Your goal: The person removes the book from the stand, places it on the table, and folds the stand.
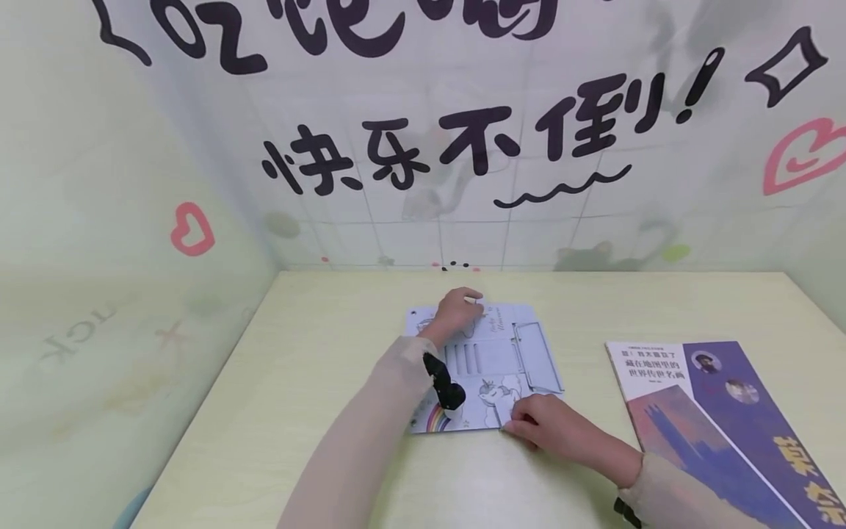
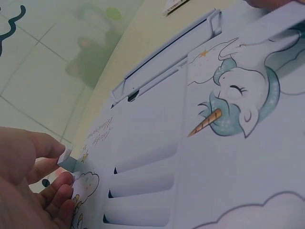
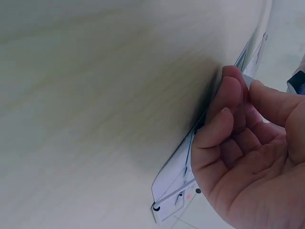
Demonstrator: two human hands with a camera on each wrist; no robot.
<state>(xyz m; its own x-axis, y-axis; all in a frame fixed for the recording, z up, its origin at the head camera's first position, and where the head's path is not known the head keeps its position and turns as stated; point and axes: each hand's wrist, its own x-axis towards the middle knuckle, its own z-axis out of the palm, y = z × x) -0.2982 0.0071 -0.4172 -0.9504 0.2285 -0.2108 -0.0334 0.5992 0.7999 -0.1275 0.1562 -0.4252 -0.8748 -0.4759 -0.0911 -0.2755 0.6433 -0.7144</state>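
A white bookstand (image 1: pixel 492 356) printed with unicorns, clouds and a rainbow lies flat on the table. It has slots in the middle and a wire-like ledge (image 2: pixel 171 52) along its right side. At the far edge, my left hand (image 1: pixel 457 310) pinches a small pale flap (image 2: pixel 70 163) of the stand between thumb and finger. My right hand (image 1: pixel 554 426) is at the near edge, its thumb and fingertips pinching another pale flap (image 2: pixel 267 24), seen raised in the left wrist view. Most of that flap is hidden behind the fingers in the right wrist view.
A purple and white book (image 1: pixel 710 419) lies to the right of the stand, close to my right forearm. The pale wooden table (image 1: pixel 284 353) meets a printed backdrop (image 1: pixel 396 242) behind and at the sides. Black wrist cameras (image 1: pixel 448 389) sit on both sleeves.
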